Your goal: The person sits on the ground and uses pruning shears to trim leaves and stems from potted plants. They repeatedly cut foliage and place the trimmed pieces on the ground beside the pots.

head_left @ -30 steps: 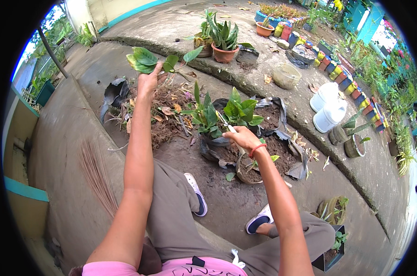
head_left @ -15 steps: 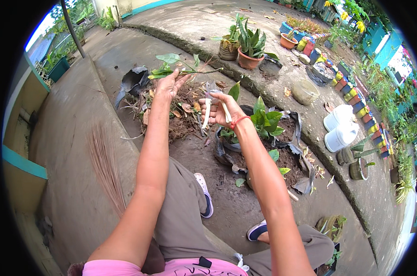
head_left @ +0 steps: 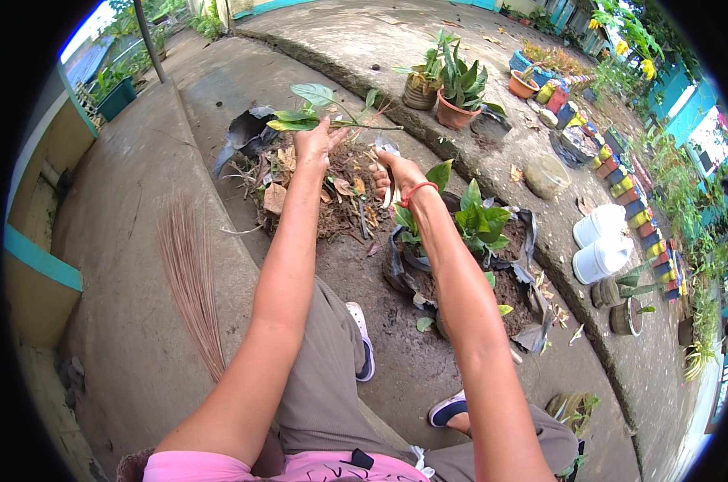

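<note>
Near the top middle of the frame, the left hand [head_left: 312, 145] is closed around a plant cutting [head_left: 316, 112] with smooth green leaves and a thin stem. The cutting lies almost flat, with its long stem pointing to the right and its big leaves spreading up and to the left. Just to the right, the right hand [head_left: 392, 173] grips a thin, pale tool [head_left: 388, 193] that points down; I cannot tell what kind of tool it is. Under both hands sits a crumbly brown pile of soil and dry leaves [head_left: 332, 201] on the rough grey concrete floor [head_left: 139, 201]. To the right of the pile stand leafy plants in crinkly black bags [head_left: 468, 241]. A broom of thin stiff sticks [head_left: 191, 281] lies at the left, with open floor around it. A curved concrete edge [head_left: 557, 273] runs down the right side.
</note>
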The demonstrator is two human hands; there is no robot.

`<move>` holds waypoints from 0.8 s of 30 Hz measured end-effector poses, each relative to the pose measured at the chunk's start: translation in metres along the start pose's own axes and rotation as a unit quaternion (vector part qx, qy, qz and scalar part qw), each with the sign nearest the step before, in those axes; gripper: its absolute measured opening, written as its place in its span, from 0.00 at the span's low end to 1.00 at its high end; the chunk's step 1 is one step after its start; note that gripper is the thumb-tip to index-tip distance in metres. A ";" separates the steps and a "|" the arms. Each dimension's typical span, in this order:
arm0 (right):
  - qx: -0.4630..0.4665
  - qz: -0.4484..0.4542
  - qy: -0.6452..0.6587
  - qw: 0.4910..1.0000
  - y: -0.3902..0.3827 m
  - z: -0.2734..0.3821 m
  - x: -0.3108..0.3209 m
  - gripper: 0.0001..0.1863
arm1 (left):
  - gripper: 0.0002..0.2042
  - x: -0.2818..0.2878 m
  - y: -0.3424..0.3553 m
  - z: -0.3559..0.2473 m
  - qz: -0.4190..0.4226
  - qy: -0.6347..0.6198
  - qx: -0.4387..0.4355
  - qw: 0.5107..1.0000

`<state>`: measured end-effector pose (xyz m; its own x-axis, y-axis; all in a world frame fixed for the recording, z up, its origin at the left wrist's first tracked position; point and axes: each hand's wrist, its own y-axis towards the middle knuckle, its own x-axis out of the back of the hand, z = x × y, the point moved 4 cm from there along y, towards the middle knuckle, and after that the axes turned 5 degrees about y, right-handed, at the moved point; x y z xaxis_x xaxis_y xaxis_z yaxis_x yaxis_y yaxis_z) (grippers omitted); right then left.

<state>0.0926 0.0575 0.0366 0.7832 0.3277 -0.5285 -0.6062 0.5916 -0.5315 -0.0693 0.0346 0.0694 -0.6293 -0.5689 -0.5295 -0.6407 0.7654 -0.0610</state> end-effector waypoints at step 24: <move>0.143 -0.112 -0.198 0.963 0.039 0.000 0.002 0.13 | 0.16 -0.017 -0.023 -0.015 -0.015 0.193 -0.106 0.975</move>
<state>0.0704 0.0816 0.0152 0.9159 0.3891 -0.0984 -0.3967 0.8405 -0.3689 -0.0506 0.0219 0.0922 -0.7018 -0.6921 -0.1687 -0.7117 0.6910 0.1265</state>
